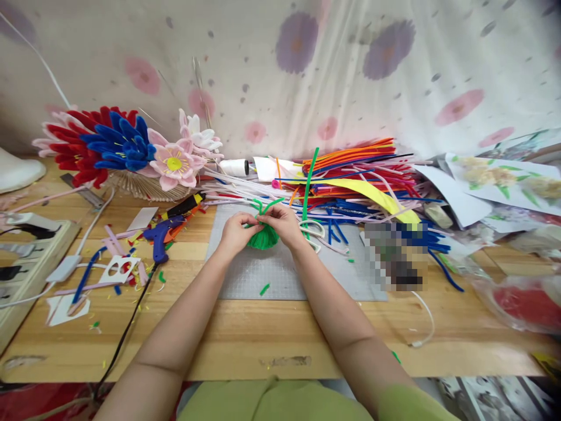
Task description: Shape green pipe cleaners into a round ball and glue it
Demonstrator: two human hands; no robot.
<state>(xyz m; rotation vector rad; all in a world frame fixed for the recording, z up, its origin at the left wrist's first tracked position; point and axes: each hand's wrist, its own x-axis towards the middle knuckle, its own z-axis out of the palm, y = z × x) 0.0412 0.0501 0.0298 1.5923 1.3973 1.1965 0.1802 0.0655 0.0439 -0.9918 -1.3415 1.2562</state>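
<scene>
A bundle of green pipe cleaners (263,238), bent into a rounded, ribbed shape, is held above the grey cutting mat (254,280). My left hand (239,232) pinches it from the left near its top. From the other side my right hand (283,223) has its fingers closed on the same top part, thumb close to the left thumb. A few green ends stick up behind the fingertips. White scissors handles (313,230) lie just right of my right hand, and a small green offcut (265,289) rests on the mat below.
A blue glue gun (162,237) with a black cord lies at left among paper scraps. Fuzzy flowers (118,143) stand at the back left. Piles of coloured pipe cleaners (363,169) line the back. A pixelated object (397,257) lies right; a power strip (39,275) sits far left.
</scene>
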